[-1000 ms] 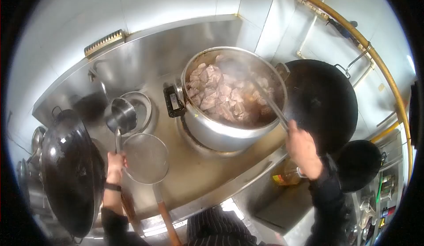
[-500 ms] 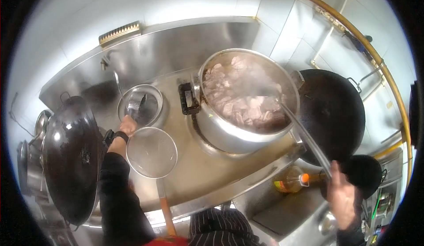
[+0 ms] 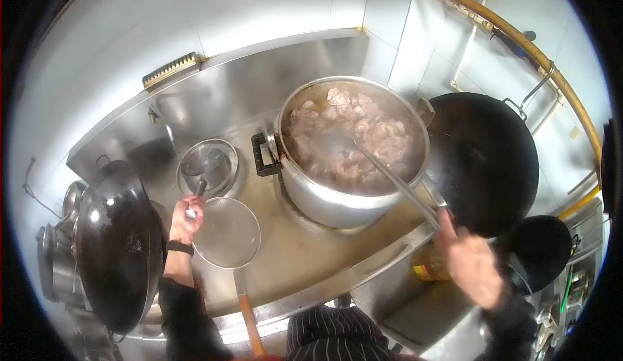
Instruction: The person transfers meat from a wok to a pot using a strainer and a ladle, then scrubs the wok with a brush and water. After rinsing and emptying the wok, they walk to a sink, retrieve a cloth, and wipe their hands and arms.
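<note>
My right hand [image 3: 475,267] is closed around the long metal handle of a stirring tool [image 3: 396,180]. Its head rests among pale meat chunks [image 3: 383,137] in a large steaming pot [image 3: 337,208]; steam and blur hide whether it is a ladle or a spatula. At the left, my left hand [image 3: 186,217] grips the handle of a ladle [image 3: 202,163], whose bowl sits inside a small metal pot [image 3: 227,182]. Just beside that hand lies a round fine-mesh strainer [image 3: 227,234] with a wooden handle.
A dark wok [image 3: 110,251] leans at the left, and another wok [image 3: 483,160] stands right of the pot. A smaller black pan [image 3: 538,251] and an oil bottle [image 3: 428,264] are at the lower right. A yellow pipe [image 3: 519,40] curves along the wall.
My right hand has moved up and left, pushing the tool's head further left through the meat. My left hand has drawn slightly down, and the ladle handle now points more toward me.
</note>
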Demonstrator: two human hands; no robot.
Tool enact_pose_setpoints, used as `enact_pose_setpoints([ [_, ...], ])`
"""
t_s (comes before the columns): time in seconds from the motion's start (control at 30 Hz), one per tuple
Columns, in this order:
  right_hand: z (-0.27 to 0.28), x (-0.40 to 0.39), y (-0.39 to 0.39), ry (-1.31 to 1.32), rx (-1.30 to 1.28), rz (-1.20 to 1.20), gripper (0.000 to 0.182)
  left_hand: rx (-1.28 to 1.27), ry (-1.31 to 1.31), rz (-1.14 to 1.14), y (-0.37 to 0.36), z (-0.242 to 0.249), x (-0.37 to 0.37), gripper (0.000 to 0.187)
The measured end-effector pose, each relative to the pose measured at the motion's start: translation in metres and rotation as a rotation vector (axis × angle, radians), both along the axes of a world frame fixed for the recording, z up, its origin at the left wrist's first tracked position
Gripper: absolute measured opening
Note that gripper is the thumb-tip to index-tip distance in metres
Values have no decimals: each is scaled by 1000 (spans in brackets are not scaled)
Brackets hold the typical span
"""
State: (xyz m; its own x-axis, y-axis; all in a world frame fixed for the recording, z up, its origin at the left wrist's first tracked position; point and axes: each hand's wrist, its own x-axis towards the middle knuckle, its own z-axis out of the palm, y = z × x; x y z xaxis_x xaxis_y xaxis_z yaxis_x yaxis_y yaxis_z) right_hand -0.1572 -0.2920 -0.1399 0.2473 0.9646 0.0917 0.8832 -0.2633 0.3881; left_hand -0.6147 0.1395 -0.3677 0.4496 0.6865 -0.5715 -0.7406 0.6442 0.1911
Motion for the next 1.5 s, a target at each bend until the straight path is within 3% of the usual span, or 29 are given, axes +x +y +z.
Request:
enact_pose_setpoints([
  [0.1,-52,27,38,-114,78,106,48,31,52,16,-53,58,9,17],
  [0.13,-58,31,50,-29,122,49,49,-3,-61,-50,-60,67,4,18],
  [0.2,-76,41,59,72,168,-5,49,44,11,-56,-91,105,13,19],
  [0.27,-92,60,55,208,286,-66,48,75,28,-79,-119,138,27,20],
  [0.43,-123,86,20,159,403,-119,48,260,138,-124,-169,210,66,21],
  [0.5,-125,91,4,258,398,-162,49,294,212,-150,-167,223,79,18],
  [0.57,-123,86,-5,387,358,-256,40,483,477,-180,-167,236,100,13],
  [0.63,-135,87,-14,716,413,-281,28,542,537,-188,-170,247,128,10],
  [0.7,-144,87,-16,853,472,-242,22,753,775,-207,-170,248,154,9],
  [0.77,-149,84,-17,931,521,-291,24,813,804,-201,-170,245,178,9],
  [0.83,-146,85,-15,886,516,-295,26,959,955,-214,-167,238,198,9],
  [0.9,-139,93,-10,809,394,-342,28,969,940,-246,-160,229,211,16],
  [1.03,-104,117,20,623,335,-230,26,1234,1225,-291,-160,212,232,34],
  [1.07,-92,120,32,528,319,-180,25,1343,1394,-287,-146,198,229,44],
  [1.1,-81,124,46,434,306,-130,24,1771,1593,-12,-119,165,225,53],
  [1.17,-63,126,76,329,320,-32,18,1616,1766,-64,-150,186,230,59],
  [1.23,-45,116,104,56,462,327,16,1555,1804,-83,-161,192,227,59],
  [1.33,-81,110,161,230,185,268,17,1467,1831,-16,-174,189,211,60],
  [1.43,-83,95,121,383,74,243,19,1477,1774,92,-192,175,165,60],
  [1.5,-84,90,76,354,209,327,16,1398,1784,88,-204,149,125,60],
])
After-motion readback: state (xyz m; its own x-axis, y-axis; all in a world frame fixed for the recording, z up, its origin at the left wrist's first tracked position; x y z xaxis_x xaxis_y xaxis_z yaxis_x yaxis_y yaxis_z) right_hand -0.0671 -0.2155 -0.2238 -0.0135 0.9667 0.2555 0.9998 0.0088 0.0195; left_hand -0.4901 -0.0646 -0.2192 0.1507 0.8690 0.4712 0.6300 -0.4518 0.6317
